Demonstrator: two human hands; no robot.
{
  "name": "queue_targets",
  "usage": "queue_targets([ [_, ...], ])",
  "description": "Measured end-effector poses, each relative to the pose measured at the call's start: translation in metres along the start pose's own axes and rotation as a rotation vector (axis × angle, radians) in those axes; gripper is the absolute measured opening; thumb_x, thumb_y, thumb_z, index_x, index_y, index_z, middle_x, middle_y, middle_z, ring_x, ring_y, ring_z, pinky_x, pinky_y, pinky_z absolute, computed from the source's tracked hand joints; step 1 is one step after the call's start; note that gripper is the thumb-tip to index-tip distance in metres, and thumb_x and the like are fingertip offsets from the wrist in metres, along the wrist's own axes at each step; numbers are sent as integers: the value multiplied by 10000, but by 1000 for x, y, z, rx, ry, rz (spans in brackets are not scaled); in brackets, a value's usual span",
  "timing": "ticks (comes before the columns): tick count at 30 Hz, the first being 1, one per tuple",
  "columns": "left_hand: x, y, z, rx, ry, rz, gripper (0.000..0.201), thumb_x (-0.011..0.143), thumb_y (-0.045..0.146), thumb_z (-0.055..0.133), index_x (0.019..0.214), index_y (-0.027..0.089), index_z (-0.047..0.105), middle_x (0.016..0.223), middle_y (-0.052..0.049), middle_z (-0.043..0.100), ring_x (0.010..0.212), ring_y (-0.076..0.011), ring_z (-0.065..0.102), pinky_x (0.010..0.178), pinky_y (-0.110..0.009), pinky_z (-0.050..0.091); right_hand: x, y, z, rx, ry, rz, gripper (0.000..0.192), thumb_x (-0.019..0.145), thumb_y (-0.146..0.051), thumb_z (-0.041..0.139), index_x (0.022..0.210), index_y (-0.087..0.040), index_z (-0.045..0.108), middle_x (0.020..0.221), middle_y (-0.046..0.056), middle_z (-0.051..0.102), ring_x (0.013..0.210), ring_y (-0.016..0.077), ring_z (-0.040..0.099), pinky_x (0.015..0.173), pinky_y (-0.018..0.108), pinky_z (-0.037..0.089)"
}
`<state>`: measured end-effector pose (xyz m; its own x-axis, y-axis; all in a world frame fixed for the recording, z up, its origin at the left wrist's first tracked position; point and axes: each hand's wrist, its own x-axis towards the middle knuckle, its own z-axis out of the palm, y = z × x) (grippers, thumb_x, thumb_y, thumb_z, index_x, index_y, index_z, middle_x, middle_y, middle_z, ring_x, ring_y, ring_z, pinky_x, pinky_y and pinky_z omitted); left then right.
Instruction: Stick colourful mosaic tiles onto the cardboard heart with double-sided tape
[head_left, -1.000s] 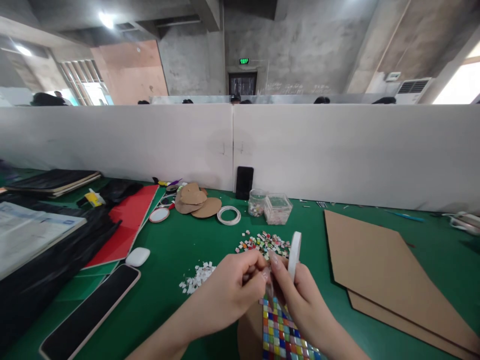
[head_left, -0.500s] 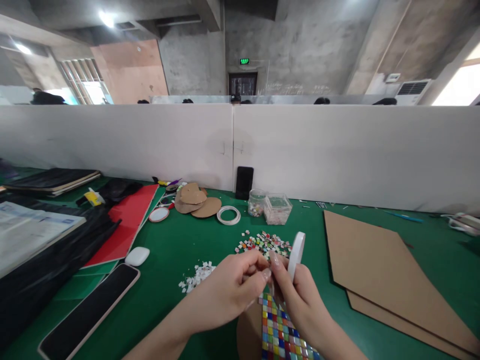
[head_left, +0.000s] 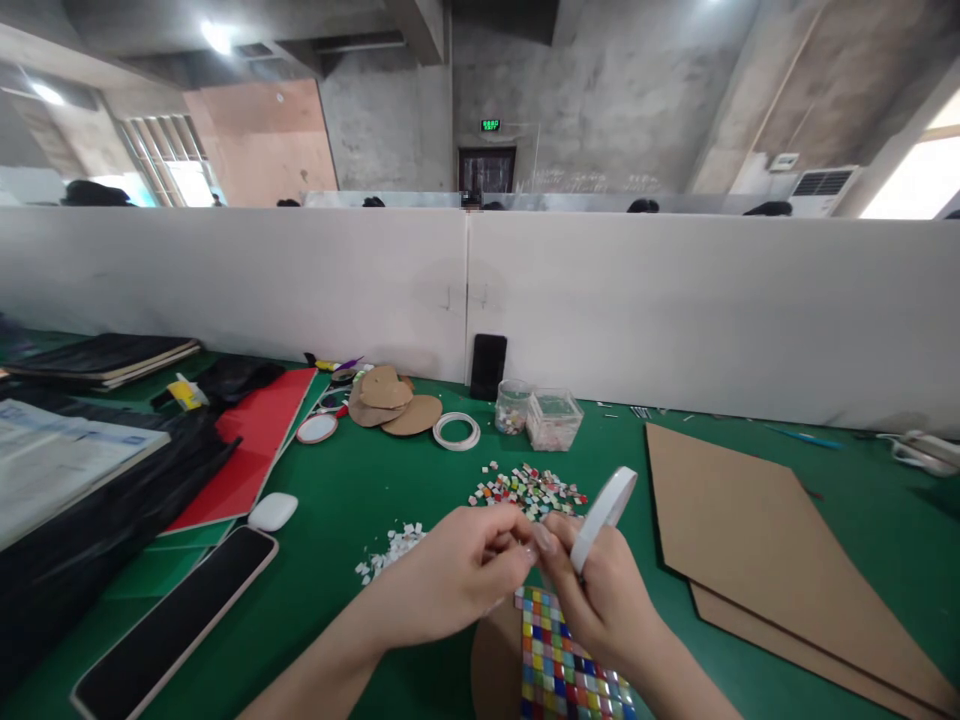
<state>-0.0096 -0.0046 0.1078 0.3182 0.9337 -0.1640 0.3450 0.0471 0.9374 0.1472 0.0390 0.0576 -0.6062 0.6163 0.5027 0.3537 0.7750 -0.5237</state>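
Note:
My right hand (head_left: 606, 590) is closed on a narrow roll of white tape (head_left: 604, 520), which stands up tilted between thumb and fingers. Its fingertips meet those of my left hand (head_left: 469, 572), pinched together; whatever lies between them is too small and hidden to make out. Below the hands, a sheet of colourful mosaic tiles (head_left: 551, 655) rests over a round piece of brown cardboard (head_left: 495, 668). Loose mixed-colour tiles (head_left: 529, 488) are heaped just beyond the fingers. Small white scraps (head_left: 390, 552) lie left of my left hand.
Brown boards (head_left: 757, 520) lie at right. Clear containers (head_left: 555, 420), a white ring (head_left: 456, 432), cardboard discs (head_left: 412, 414) and a leaning dark phone (head_left: 488, 366) stand or lie near the white partition (head_left: 300, 285). Another phone (head_left: 180, 620), a white case (head_left: 273, 512) and a red folder (head_left: 251, 450) are at left.
The tape roll has tipped over to the right as my right hand turned. My left hand has barely moved and its fingertips still meet the right ones.

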Motion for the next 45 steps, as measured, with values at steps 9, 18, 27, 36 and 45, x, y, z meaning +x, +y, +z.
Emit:
queue_targets([
  [9, 2, -1, -1, 54, 53, 14, 164, 776, 211, 397, 752, 167, 553, 497, 82, 341, 446, -59, 266, 428, -203, 185, 1, 2, 0, 38, -17, 25, 303, 910, -257, 302, 616, -208, 353, 531, -24, 398, 465, 107, 356, 466, 242, 249],
  [18, 7, -6, 5, -18, 145, 69, 136, 739, 194, 442, 666, 146, 546, 512, 66, 371, 462, -56, 297, 431, -201, 210, 0, -9, 8, 487, 82, 283, 393, 910, -423, 318, 588, -203, 362, 496, -44, 365, 449, 92, 353, 439, 224, 250],
  [27, -1, -4, 11, -212, 134, 12, 112, 727, 197, 453, 660, 149, 528, 413, 96, 311, 351, -32, 228, 357, -182, 149, -3, -24, 17, 963, 156, 554, 510, 795, -606, 421, 503, -190, 387, 366, -81, 308, 324, 44, 258, 339, 187, 192],
  [36, -10, -43, 10, -519, 13, -26, 89, 730, 195, 484, 687, 148, 546, 344, 109, 301, 296, -24, 150, 328, -182, 123, -17, -33, 21, 1531, 93, 616, 437, 767, -511, 556, 520, -167, 449, 327, -103, 324, 260, 7, 167, 304, 167, 124],
  [45, 10, -120, -18, -300, 191, -88, 252, 773, 413, 433, 758, 172, 508, 442, 107, 289, 359, -47, 187, 371, -177, 180, -36, -3, 56, 1777, 86, 630, 412, 847, -440, 486, 553, -154, 514, 344, -74, 367, 281, 23, 230, 327, 167, 206],
])
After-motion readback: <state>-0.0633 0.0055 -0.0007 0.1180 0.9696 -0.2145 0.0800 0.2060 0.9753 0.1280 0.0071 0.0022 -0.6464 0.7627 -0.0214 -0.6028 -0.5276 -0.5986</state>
